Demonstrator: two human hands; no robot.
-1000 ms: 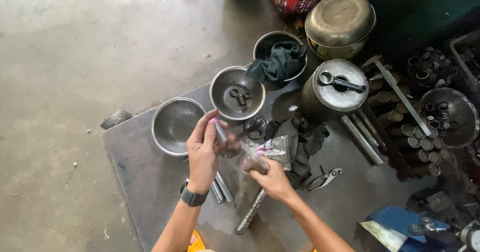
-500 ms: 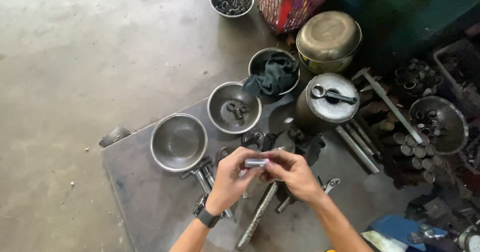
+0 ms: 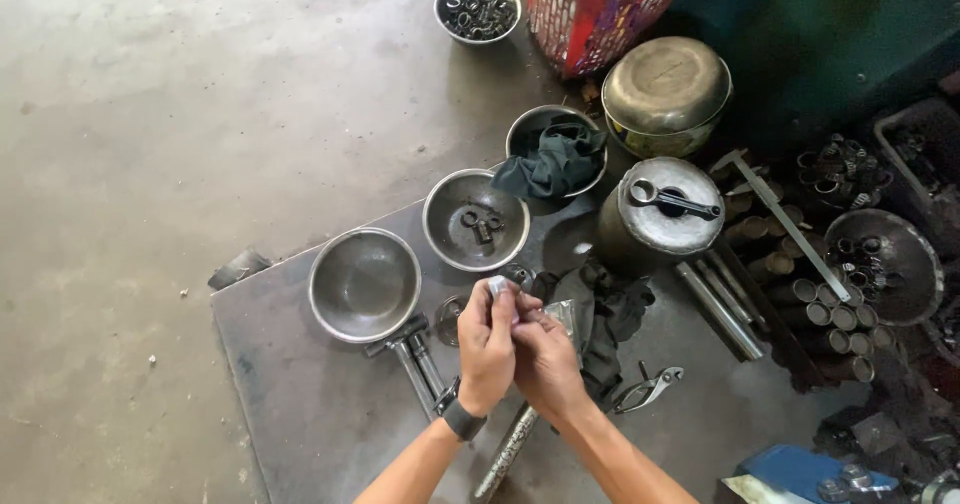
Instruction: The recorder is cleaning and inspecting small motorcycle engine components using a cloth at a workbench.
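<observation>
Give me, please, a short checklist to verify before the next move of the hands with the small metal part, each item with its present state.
1. Part is held: ok. Left hand and right hand meet around a small metal part, over the metal plate.
2. Grip is firm: cannot tell; the fingers cover most of the part.
3. Nearest bowl is free: ok. The empty steel bowl has nothing inside.
4. Bowl with small parts is open from above: ok; a few pieces lie inside.
5. Pliers are free to take: ok; they lie on the plate beside the right hand.
6. Dark rag is away from the hands: not ok; it lies right next to the right hand.
</observation>
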